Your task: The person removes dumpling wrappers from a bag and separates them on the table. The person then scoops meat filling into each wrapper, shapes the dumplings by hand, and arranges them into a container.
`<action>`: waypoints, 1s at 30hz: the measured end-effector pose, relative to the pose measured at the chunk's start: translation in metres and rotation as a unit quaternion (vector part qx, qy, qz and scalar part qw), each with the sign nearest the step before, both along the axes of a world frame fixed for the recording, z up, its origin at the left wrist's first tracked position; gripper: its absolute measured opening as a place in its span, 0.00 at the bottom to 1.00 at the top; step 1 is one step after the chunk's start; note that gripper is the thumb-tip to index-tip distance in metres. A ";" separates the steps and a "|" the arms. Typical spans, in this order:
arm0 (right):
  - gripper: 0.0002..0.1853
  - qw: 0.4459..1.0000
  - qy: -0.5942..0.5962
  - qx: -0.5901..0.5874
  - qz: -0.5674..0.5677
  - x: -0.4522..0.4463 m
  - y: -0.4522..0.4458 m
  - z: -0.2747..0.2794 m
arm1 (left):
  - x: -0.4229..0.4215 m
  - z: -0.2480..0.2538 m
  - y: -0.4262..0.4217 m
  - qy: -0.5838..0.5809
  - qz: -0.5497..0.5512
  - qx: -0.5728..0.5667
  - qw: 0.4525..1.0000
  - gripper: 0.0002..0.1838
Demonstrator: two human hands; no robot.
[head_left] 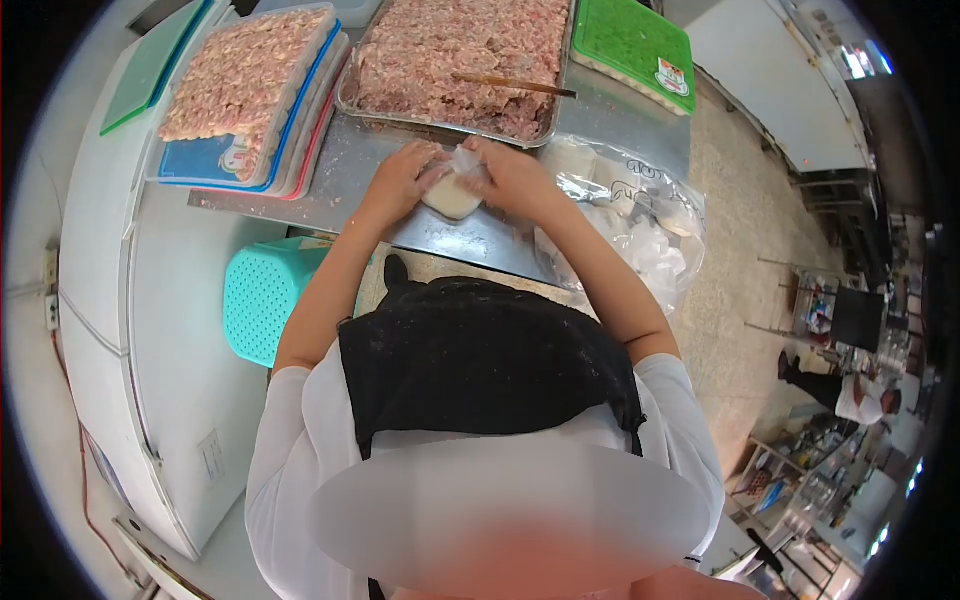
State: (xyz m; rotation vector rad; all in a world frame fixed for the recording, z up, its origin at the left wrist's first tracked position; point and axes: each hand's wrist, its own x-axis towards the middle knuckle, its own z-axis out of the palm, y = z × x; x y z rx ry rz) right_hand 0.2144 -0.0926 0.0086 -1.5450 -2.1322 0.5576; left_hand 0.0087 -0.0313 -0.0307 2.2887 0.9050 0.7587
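Observation:
On the steel table (450, 243), near its front edge, a small clear plastic bag (453, 198) holds something pale and flat, perhaps dough wrappers. My left hand (408, 178) grips the bag's left side, fingers curled against it. From the other side my right hand (508, 180) pinches the gathered top of the plastic. Just beyond both hands stands a tray (440, 128) of raw minced filling (450, 45), with a flat wooden stick (515, 86) lying across it. A large clear bag (625, 200) with handwriting and pale packs inside lies to the right of my right hand.
Stacked lidded boxes (300, 150) stand at left, the top one filled with lumpy portions (245, 75). A green-lidded box (635, 50) sits at back right. Below the table is a turquoise stool (262, 305). Far right, another person (850, 395) stands among shelves.

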 end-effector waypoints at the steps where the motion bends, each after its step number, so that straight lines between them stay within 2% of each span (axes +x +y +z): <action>1: 0.18 1.000 -0.003 -0.003 -0.009 -0.003 -0.001 -0.014 | -0.002 0.000 0.003 -0.003 -0.009 -0.003 1.000 0.12; 3: 0.20 0.993 0.054 0.079 -0.067 -0.012 0.003 -0.041 | -0.008 0.001 0.012 -0.048 -0.015 -0.098 0.994 0.09; 4: 0.20 0.993 0.051 0.081 -0.071 -0.010 0.005 -0.046 | -0.011 -0.002 0.018 -0.051 -0.020 -0.097 0.994 0.09; 6: 0.14 0.980 0.018 -0.057 -0.189 -0.001 0.003 -0.054 | -0.022 -0.017 0.023 -0.081 0.041 -0.290 0.953 0.07; 7: 0.12 0.980 -0.011 -0.054 -0.193 0.004 0.000 -0.063 | -0.029 -0.029 0.026 -0.079 0.035 -0.292 0.953 0.07; 8: 0.12 0.978 -0.011 -0.055 -0.201 0.012 -0.005 -0.071 | -0.038 -0.040 0.029 -0.166 0.051 -0.409 0.896 0.07; 9: 0.12 0.979 -0.022 -0.041 -0.201 0.014 -0.011 -0.062 | -0.044 -0.047 0.033 -0.248 0.066 -0.517 0.817 0.07; 10: 0.12 0.979 -0.034 -0.027 -0.200 0.010 -0.016 -0.048 | -0.046 -0.046 0.035 -0.246 0.059 -0.520 0.816 0.07; 11: 0.12 0.977 -0.036 -0.028 -0.207 0.003 -0.020 -0.034 | -0.050 -0.045 0.035 -0.276 0.055 -0.466 0.839 0.09; 12: 0.13 0.975 0.019 -0.030 -0.220 -0.008 -0.023 -0.014 | -0.053 -0.043 0.035 -0.307 0.051 -0.411 0.857 0.11; 13: 0.15 0.969 0.076 -0.032 -0.231 -0.017 -0.025 -0.005 | -0.049 -0.026 0.032 -0.305 0.046 -0.416 0.856 0.11; 14: 0.15 0.968 0.075 -0.035 -0.236 -0.026 -0.023 -0.010 | -0.042 -0.009 0.028 -0.240 -0.002 -0.291 0.926 0.10; 15: 0.16 0.973 0.047 -0.002 -0.225 -0.036 -0.020 -0.020 | -0.039 0.001 0.025 -0.171 -0.051 -0.157 0.971 0.10; 16: 0.16 0.976 0.018 0.033 -0.213 -0.043 -0.016 -0.029 | -0.037 -0.001 0.028 -0.171 -0.054 -0.158 0.971 0.10; 18: 0.17 0.972 -0.006 0.012 -0.235 -0.045 -0.009 -0.033 | -0.031 -0.008 0.039 -0.100 -0.133 -0.020 0.986 0.08; 20: 0.16 0.970 -0.061 -0.078 -0.221 -0.047 -0.009 -0.011 | -0.029 -0.001 0.038 -0.096 -0.126 -0.045 0.986 0.08; 23: 0.13 0.980 -0.022 -0.016 -0.199 -0.055 -0.018 0.008 | -0.029 -0.004 0.039 -0.100 -0.106 -0.090 0.985 0.08; 27: 0.14 0.978 -0.065 0.020 -0.196 -0.054 -0.005 -0.022 | -0.028 0.005 0.031 -0.160 -0.110 -0.129 0.972 0.12; 28: 0.13 0.973 -0.023 0.005 -0.230 -0.050 -0.002 -0.025 | -0.028 0.004 0.032 -0.160 -0.109 -0.127 0.973 0.12; 30: 0.13 0.966 0.020 -0.010 -0.259 -0.044 -0.002 -0.027 | -0.033 -0.006 0.036 -0.075 -0.108 -0.096 0.987 0.15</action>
